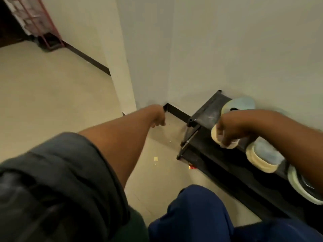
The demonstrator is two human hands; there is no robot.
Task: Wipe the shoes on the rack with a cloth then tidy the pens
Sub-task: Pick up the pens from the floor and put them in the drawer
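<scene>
Since our right hand (227,131) is curled round the toe of a pale blue, cream-soled shoe (220,137) on the black metal rack (204,114), we're early on: no cloth or pens visible; left hand (158,119) hangs loosely curled, holding nothing
</scene>
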